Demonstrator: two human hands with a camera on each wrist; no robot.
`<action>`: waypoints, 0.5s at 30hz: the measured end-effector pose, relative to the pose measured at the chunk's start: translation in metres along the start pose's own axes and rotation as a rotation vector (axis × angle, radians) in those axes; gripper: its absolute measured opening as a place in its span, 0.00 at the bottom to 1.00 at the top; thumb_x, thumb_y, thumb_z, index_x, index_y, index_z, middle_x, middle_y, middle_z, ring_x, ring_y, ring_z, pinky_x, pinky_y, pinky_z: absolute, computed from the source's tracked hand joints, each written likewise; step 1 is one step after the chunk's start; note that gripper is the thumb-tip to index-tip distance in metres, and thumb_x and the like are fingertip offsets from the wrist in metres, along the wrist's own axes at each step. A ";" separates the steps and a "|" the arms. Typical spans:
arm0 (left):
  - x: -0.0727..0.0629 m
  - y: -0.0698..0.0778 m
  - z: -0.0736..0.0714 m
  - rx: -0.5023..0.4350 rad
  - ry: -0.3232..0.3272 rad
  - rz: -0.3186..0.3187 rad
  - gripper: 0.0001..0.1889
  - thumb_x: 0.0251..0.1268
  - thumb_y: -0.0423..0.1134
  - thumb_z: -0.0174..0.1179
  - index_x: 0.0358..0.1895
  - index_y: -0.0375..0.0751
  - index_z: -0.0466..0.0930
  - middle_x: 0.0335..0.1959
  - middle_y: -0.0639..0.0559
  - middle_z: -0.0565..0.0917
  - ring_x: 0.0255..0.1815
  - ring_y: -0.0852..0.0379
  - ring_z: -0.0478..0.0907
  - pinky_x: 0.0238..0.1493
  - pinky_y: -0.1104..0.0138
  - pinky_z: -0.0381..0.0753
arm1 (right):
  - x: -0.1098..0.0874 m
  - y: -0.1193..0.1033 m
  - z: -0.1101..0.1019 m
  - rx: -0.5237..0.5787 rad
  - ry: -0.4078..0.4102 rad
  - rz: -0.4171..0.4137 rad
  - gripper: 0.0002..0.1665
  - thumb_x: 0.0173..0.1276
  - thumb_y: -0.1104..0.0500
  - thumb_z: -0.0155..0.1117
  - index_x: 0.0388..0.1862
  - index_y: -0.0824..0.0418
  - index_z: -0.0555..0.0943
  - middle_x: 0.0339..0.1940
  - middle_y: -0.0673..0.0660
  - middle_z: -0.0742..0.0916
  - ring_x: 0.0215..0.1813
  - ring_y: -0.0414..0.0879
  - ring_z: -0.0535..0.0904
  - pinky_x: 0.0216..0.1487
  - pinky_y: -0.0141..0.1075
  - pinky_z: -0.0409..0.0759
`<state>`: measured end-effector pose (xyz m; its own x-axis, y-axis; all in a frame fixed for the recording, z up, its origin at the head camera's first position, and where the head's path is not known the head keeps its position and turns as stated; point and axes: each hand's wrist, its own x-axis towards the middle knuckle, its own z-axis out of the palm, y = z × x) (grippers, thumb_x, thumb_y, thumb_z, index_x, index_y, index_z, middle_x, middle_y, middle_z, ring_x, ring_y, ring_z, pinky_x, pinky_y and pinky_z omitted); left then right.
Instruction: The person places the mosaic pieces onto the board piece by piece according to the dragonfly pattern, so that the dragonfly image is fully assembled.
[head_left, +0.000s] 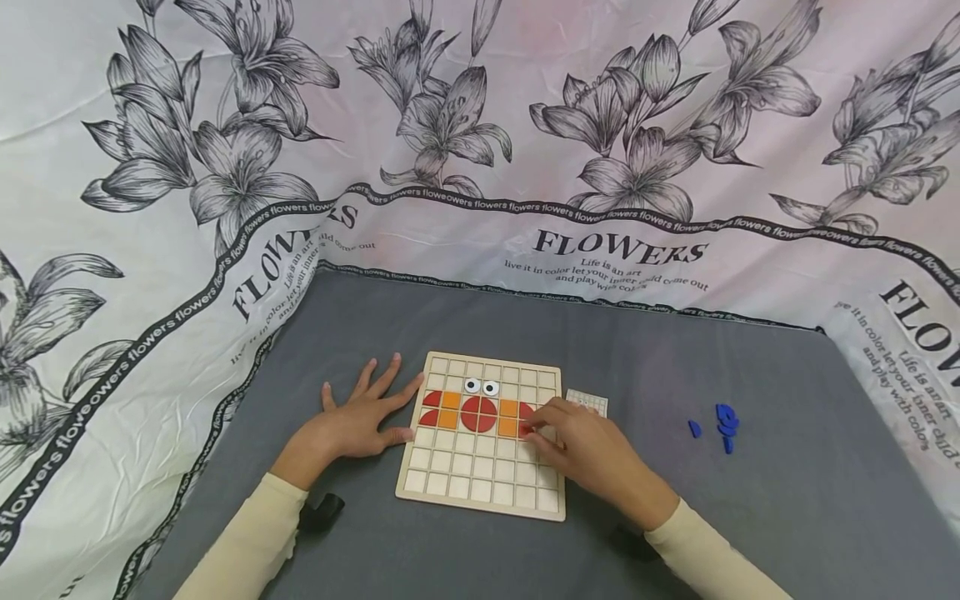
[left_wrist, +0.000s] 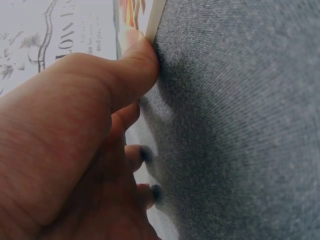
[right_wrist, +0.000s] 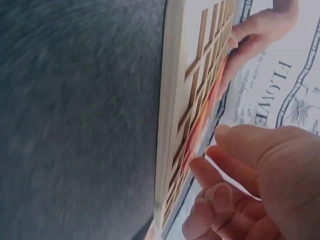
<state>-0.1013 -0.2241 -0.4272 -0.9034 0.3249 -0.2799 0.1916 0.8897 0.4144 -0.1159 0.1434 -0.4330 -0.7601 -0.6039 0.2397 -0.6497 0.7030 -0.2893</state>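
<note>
A wooden grid board [head_left: 480, 483] lies on the grey cloth between both hands. Two round eye pieces [head_left: 482, 387] sit above a red circle of quarter pieces [head_left: 477, 414], flanked by orange squares [head_left: 507, 408]. Red quarter pieces [head_left: 432, 399] fill cells at the left. My left hand [head_left: 360, 425] is spread flat, index finger and thumb at the board's left edge. My right hand [head_left: 592, 450] reaches over the right edge, fingertips at red pieces [head_left: 527, 409] in the grid. In the right wrist view the thumb stands apart from the fingertips that meet the red.
A small gridded card [head_left: 588, 402] lies beyond the board's right edge, partly behind the right hand. Several blue pieces [head_left: 726, 421] are farther right, one of them [head_left: 694, 429] apart. Flower-printed fabric [head_left: 622, 258] walls the back and sides. A black object [head_left: 322, 512] sits by the left wrist.
</note>
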 end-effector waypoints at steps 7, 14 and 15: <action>0.001 0.000 0.001 -0.004 0.001 0.001 0.44 0.77 0.60 0.61 0.88 0.60 0.50 0.90 0.46 0.38 0.87 0.31 0.29 0.65 0.15 0.26 | -0.015 0.022 -0.024 0.043 0.015 0.103 0.09 0.73 0.51 0.75 0.48 0.50 0.89 0.40 0.40 0.87 0.30 0.31 0.75 0.28 0.30 0.75; 0.001 -0.002 0.002 -0.003 0.002 0.003 0.44 0.77 0.61 0.60 0.88 0.61 0.49 0.90 0.46 0.37 0.87 0.32 0.29 0.65 0.16 0.25 | -0.039 0.062 -0.061 -0.015 0.083 0.224 0.10 0.76 0.54 0.72 0.52 0.54 0.89 0.33 0.46 0.84 0.25 0.35 0.70 0.22 0.32 0.69; 0.001 -0.002 0.002 -0.002 0.003 0.003 0.44 0.77 0.61 0.60 0.88 0.61 0.49 0.90 0.46 0.37 0.87 0.32 0.29 0.65 0.16 0.25 | -0.043 0.069 -0.067 -0.026 0.098 0.239 0.11 0.76 0.56 0.71 0.53 0.55 0.89 0.35 0.47 0.85 0.26 0.36 0.71 0.23 0.33 0.69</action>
<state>-0.1018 -0.2248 -0.4303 -0.9041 0.3263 -0.2761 0.1934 0.8883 0.4165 -0.1283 0.2434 -0.4015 -0.8881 -0.3813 0.2566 -0.4508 0.8314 -0.3249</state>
